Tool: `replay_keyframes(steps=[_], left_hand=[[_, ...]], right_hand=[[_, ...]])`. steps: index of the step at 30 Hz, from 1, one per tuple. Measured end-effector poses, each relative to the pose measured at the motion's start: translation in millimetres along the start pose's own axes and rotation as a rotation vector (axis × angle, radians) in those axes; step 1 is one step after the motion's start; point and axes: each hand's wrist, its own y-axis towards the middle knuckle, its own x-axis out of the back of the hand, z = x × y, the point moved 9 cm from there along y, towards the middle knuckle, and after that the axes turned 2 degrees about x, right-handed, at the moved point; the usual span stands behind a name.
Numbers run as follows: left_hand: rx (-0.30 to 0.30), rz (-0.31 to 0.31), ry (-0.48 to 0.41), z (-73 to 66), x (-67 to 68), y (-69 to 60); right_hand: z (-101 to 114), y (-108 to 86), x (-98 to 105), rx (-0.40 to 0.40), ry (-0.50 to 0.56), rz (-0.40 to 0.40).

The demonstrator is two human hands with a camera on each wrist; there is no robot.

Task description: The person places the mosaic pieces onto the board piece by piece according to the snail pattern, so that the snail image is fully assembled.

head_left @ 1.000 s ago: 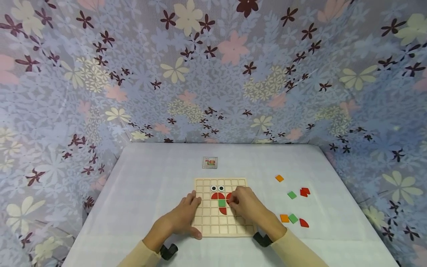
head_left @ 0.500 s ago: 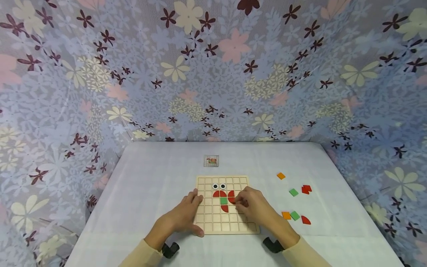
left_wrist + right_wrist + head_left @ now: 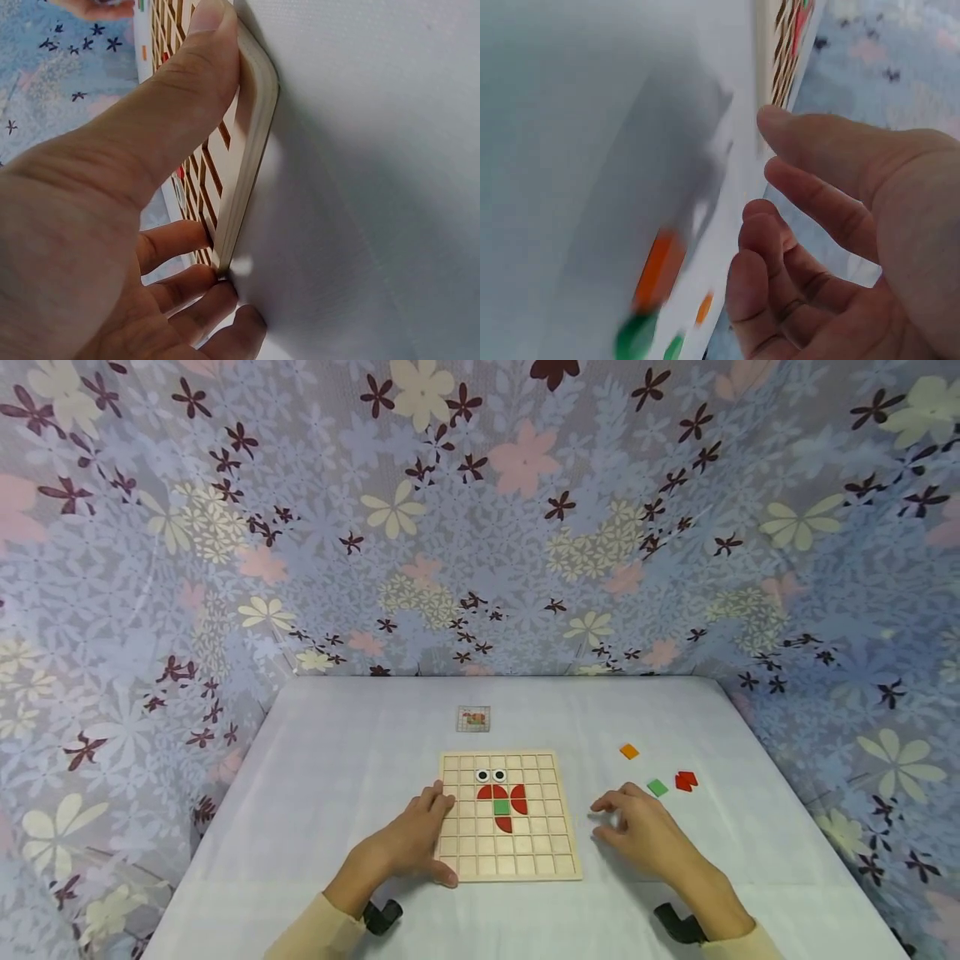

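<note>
A square wooden grid board [image 3: 534, 843] lies on the white table. On it are a green square tile [image 3: 501, 807], several red quarter-round tiles [image 3: 518, 799] and two round eye tiles [image 3: 491, 775]. My left hand [image 3: 416, 835] rests along the board's left edge, its thumb [image 3: 199, 67] on the near corner and its fingers touching the edge farther up. To the right of the board hovers my right hand [image 3: 645, 831], fingers loosely bent and nothing between them. In the right wrist view, an orange tile [image 3: 660, 266] and a green tile [image 3: 636, 334] lie below that hand; the head view hides them.
Behind the board lies a small printed card [image 3: 474, 719]. Farther right are an orange tile [image 3: 629, 751], a green tile [image 3: 657, 787] and overlapping red pieces [image 3: 686, 781]. Flowered cloth [image 3: 525, 568] stands around the table's back and sides.
My right hand has let go of a red quarter-round tile on the board and moved right, off the board, over the loose tiles. My left hand has stayed at the board's edge.
</note>
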Motion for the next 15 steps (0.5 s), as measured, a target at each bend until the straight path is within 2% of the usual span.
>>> replay_keyframes(steps=[8, 15], left_hand=[[0.006, -0.003, 0.002, 1.6, 1.1, -1.1], [0.007, -0.001, 0.007, 0.5, -0.9, 1.1]], right_hand=[[-46, -20.7, 24, -0.05, -0.056, 0.0], [-72, -28.3, 31, -0.073, -0.069, 0.014]])
